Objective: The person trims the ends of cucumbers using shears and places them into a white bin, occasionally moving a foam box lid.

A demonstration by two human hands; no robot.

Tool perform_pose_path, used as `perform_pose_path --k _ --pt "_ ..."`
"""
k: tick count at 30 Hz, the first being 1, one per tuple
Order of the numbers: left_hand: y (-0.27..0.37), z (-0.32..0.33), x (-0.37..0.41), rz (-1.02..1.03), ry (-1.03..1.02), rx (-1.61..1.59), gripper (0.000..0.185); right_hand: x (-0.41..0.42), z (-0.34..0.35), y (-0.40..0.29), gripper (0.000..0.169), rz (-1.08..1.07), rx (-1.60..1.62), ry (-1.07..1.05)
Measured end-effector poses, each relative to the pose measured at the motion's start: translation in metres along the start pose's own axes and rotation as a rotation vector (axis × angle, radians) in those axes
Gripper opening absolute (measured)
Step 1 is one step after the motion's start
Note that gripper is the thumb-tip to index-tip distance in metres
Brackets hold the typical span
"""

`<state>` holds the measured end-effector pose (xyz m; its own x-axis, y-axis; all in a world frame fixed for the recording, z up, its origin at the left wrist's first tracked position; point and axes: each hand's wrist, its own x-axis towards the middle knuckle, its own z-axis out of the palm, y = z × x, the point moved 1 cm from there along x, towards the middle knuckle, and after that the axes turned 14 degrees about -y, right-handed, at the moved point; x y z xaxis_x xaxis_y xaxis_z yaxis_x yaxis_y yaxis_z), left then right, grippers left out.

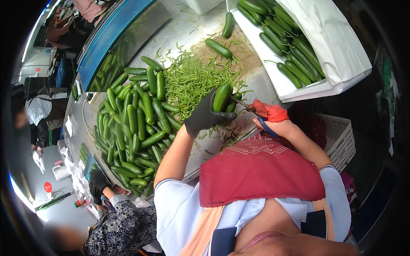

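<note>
My left hand [201, 113], in a black glove, grips at least two green cucumbers [222, 97] with their stem ends turned to the right. Fingers partly hide the lower one. In my right hand [277, 120], partly covered by red material, is a pair of scissors with blue handles [269, 127]. The blades lie close to the cucumber ends; whether they touch a stem is hard to tell. Beyond my hands spreads a heap of thin green cut stems [195, 80]. A large pile of cucumbers [131, 118] lies to the left on the metal table [211, 150].
A white foam box [302, 92] with a white liner holds many cucumbers at the upper right. Two loose cucumbers [218, 48] lie near it. A white plastic crate [341, 140] stands lower right. A blue-edged panel [112, 35] borders the table. A co-worker's black-gloved hands [97, 184] are at left.
</note>
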<state>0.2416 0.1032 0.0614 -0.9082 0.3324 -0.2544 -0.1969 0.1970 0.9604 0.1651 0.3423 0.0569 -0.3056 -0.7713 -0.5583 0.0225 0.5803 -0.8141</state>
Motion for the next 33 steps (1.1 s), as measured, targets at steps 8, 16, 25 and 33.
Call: perform_pose_path --k 8,16,25,33 --pt "-0.001 0.004 -0.009 0.0 0.033 -0.278 0.072 -0.005 0.01 0.027 0.042 -0.245 -0.14 0.174" --pt "0.002 0.009 -0.009 -0.065 -0.074 -0.426 0.077 0.004 0.006 0.015 0.044 0.16 0.193 -0.013" --pt "-0.014 0.015 -0.009 -0.069 -0.165 -0.375 0.082 0.007 0.005 0.012 0.042 -0.072 0.107 0.027" --pt "-0.02 0.017 -0.004 -0.143 -0.181 -0.351 0.083 0.011 0.007 0.018 0.041 -0.226 -0.019 0.104"
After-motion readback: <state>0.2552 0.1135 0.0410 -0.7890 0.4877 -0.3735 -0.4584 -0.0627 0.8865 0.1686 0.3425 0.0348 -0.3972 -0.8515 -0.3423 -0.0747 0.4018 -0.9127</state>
